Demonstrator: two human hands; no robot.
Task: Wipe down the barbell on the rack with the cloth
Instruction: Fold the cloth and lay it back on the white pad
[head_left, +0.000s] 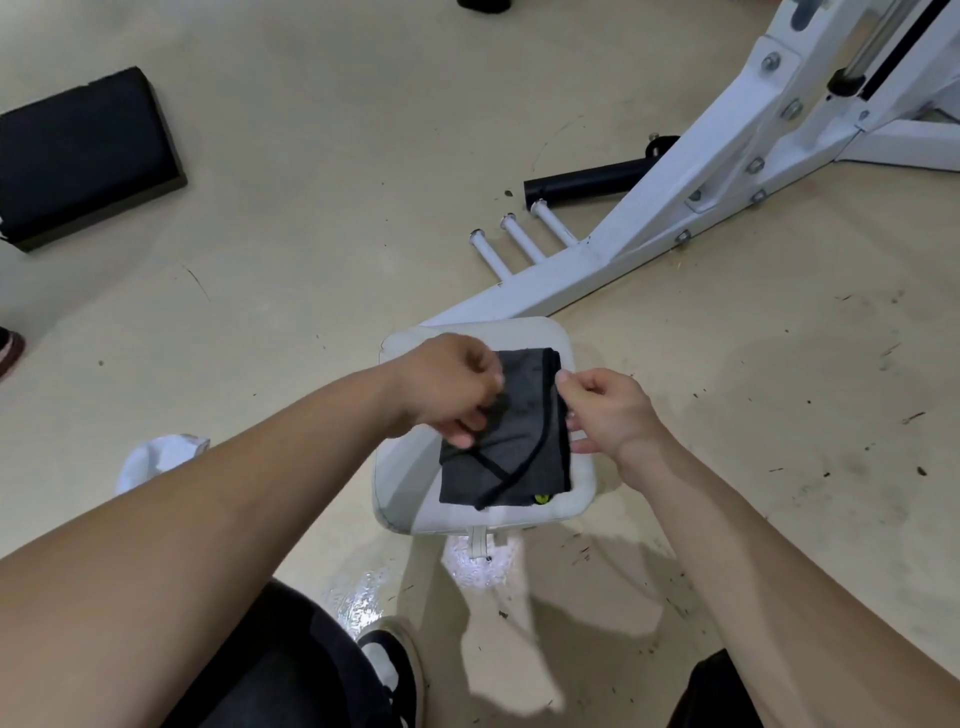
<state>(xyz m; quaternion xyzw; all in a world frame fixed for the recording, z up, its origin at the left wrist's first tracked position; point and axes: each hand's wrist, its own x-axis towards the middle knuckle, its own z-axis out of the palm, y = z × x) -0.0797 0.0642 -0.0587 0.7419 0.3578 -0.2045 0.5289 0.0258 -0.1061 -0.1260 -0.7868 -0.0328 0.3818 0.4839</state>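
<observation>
While the cloth (519, 441) lies on a pad (405, 483), left hand (447, 389) and right hand (608, 410) pinch it

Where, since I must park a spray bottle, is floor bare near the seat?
Bare floor lies between the black pad and the white pegs, and right of the seat, this side of the rack base. Crowded: the seat under the cloth, and around the pegs.

Black pad (88, 156) lies on beige floor (311, 208), far left; white cushioned seat (405, 488) centre, crumpled white thing (161, 452) just left (floor scuffed, speckled).
</observation>
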